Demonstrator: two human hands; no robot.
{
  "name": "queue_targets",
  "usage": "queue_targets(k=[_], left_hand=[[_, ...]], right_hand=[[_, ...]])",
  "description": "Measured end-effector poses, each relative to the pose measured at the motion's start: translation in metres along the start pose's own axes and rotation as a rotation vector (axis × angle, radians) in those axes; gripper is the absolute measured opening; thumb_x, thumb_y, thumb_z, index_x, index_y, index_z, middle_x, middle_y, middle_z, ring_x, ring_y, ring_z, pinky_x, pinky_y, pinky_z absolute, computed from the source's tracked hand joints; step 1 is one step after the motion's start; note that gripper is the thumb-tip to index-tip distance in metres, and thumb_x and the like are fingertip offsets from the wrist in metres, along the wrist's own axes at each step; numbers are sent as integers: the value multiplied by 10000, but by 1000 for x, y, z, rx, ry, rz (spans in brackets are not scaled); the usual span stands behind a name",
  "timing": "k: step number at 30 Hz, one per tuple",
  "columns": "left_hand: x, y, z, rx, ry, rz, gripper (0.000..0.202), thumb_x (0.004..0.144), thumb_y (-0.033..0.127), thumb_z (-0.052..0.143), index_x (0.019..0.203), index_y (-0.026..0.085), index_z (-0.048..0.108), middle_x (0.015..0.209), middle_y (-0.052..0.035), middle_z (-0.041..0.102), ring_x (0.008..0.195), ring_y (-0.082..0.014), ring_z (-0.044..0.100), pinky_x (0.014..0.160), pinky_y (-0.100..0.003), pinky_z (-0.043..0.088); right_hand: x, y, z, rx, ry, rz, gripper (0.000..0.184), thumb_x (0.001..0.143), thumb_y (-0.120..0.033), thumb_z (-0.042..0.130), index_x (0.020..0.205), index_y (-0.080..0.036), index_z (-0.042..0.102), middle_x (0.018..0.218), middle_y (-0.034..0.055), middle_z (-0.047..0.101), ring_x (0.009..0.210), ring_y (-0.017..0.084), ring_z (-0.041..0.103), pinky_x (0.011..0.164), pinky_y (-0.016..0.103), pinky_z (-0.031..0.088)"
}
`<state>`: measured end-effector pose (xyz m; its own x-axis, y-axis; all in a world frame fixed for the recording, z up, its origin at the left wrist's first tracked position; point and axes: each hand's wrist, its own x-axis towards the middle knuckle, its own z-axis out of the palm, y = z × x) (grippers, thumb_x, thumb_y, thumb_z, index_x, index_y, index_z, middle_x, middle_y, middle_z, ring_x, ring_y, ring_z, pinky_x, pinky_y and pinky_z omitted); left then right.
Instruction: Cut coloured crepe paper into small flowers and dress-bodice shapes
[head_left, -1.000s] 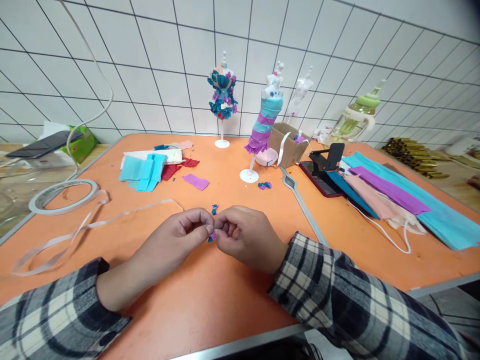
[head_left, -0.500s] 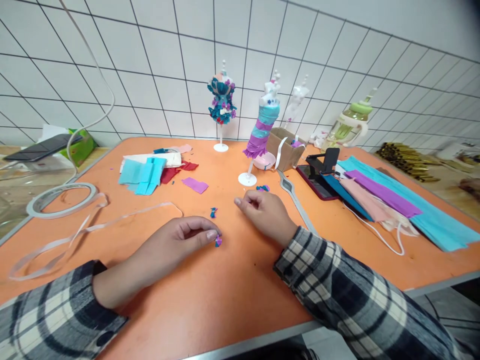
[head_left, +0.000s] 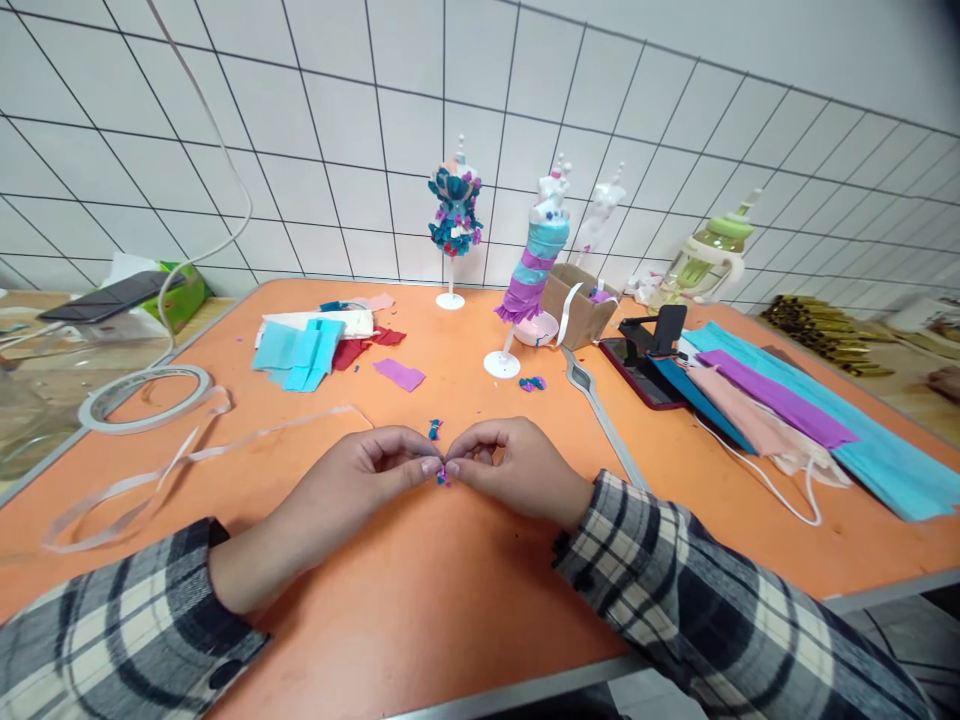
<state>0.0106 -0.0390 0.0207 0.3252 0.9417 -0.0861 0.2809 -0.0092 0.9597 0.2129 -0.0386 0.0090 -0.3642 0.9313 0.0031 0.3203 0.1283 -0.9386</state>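
— Orange table, head view. Both hands meet low over it, fingertips together. Left hand is pinched thumb to forefinger on the paper bit, a purple-and-teal scrap. Its other fingers are curled under.
— Right hand?
— Right hand is pinched on the same paper bit from the other side. The scrap sits between the two sets of fingertips, at the table surface or just above it; cannot tell which.
— Change from half a second back?
— Then the right hand was away, out toward the loose scraps beyond it, and the left hand alone held the bit. Now the right has come back and joined the grip. A full second back the hands were together much as now.
— Meaning?
— Judgement only: two-handed fingering of the bit is on again.
— Around them?
— A second teal bit lies just beyond the fingertips. Paper-wrapped dress form stands well beyond the right hand. Tape roll lies far out past the left hand, crepe sheets out past the right.
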Motion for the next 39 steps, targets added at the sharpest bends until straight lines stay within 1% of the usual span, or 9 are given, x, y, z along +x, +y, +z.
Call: queue_targets(k=[3, 7, 12, 17, 21, 25, 30, 34, 39], left_hand=[[0, 0, 0, -26, 18, -27, 212, 695, 398, 767, 791, 210, 749, 804, -23, 772, 789, -190, 678, 765, -287, 524], [0, 1, 1, -65, 2, -48, 196, 682, 375, 791, 783, 212, 746, 791, -17, 769, 748, -173, 672, 723, -270, 516], [-1, 1, 1, -199, -35, -71, 311, 714, 378, 806, 968, 221, 720, 813, -17, 764, 744, -161, 663, 646, -238, 490], [-2, 2, 2, -298, -27, -102, 316, 688, 336, 837, 950, 215, 709, 808, -8, 750, 760, -146, 640, 696, -235, 484], [-3, 1, 4, -212, -103, -144, 195, 705, 360, 803, 808, 200, 760, 763, -6, 718, 729, -140, 599, 680, -237, 462], [-3, 1, 4, -140, -90, -86, 121, 710, 341, 772, 716, 220, 776, 663, 16, 683, 653, -130, 555, 657, -246, 448], [-3, 1, 1, -41, -49, -36, 164, 763, 377, 725, 747, 231, 797, 697, -5, 719, 675, -155, 592, 665, -266, 475], [-2, 2, 0, 60, -19, -22, 203, 745, 406, 715, 712, 223, 796, 664, -18, 731, 653, -178, 622, 661, -290, 516], [-1, 3, -1, 131, -21, -11, 199, 714, 410, 730, 743, 227, 803, 757, -31, 788, 735, -214, 683, 704, -296, 542]], right_hand=[[0, 1, 1, -15, -37, 3, 157, 785, -290, 671, 838, -166, 751, 678, -2, 636, 609, 99, 494, 581, 230, 381], [-1, -2, 3, -12, -61, 19, 83, 765, -214, 632, 792, -164, 692, 634, -29, 577, 577, 87, 466, 562, 218, 370], [-2, -6, 3, 9, 3, -18, 30, 748, -201, 599, 744, -171, 599, 623, -49, 514, 573, 80, 428, 552, 210, 344], [-2, -5, 4, 65, 29, -4, 62, 761, -240, 593, 758, -177, 593, 635, -48, 501, 578, 84, 415, 556, 218, 339], [-1, -3, 6, 100, 59, -16, 84, 777, -262, 596, 774, -178, 598, 660, -37, 522, 612, 92, 441, 582, 222, 364], [-2, -5, 6, 84, 36, -14, 88, 775, -258, 615, 781, -170, 612, 671, -34, 535, 586, 83, 435, 556, 217, 364], [-5, -10, 4, 125, -10, 101, 222, 809, -324, 632, 960, -163, 664, 691, -24, 578, 526, 82, 456, 488, 214, 353], [-3, -7, 3, 38, 42, 39, 165, 777, -290, 689, 878, -160, 710, 622, -36, 555, 536, 72, 430, 519, 207, 352], [-3, -4, 4, -8, 38, 8, 118, 773, -248, 680, 837, -159, 722, 611, -38, 557, 523, 66, 420, 509, 201, 342]])
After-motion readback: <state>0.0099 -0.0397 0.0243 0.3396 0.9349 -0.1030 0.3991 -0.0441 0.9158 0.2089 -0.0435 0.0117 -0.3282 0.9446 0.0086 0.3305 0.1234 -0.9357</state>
